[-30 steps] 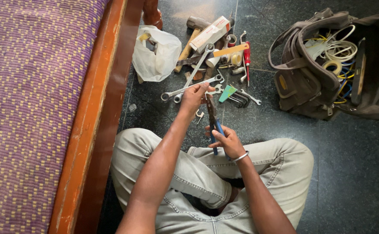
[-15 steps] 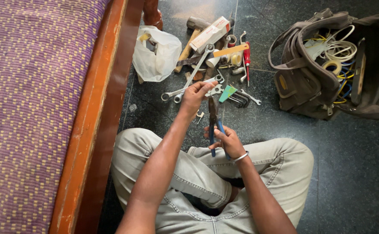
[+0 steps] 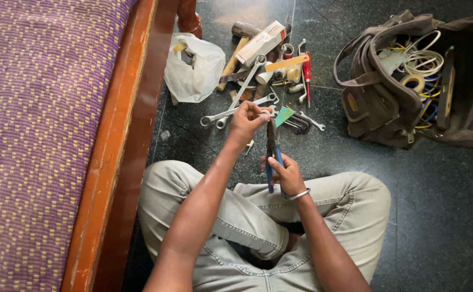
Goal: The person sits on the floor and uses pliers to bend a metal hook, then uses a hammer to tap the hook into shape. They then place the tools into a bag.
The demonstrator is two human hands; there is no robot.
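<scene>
I sit cross-legged on a dark stone floor. My right hand (image 3: 286,174) grips the blue handles of a pair of pliers (image 3: 271,147), which point away from me. My left hand (image 3: 246,121) is closed at the pliers' jaws, pinching something small there that I cannot make out. Both hands hover just above the floor in front of my knees. Just beyond them lies a heap of tools: spanners (image 3: 236,106), a hammer (image 3: 235,51), a red screwdriver (image 3: 307,74) and a set of hex keys (image 3: 297,123).
A wooden bed frame (image 3: 118,146) with a purple woven mattress (image 3: 36,124) runs along the left. A white plastic bag (image 3: 195,70) lies by the tools. At the right stands an open brown tool bag (image 3: 387,92) holding coiled wires and tape rolls.
My left hand has moved slightly along the pliers' jaws. The right hand and the pliers have stayed nearly still.
</scene>
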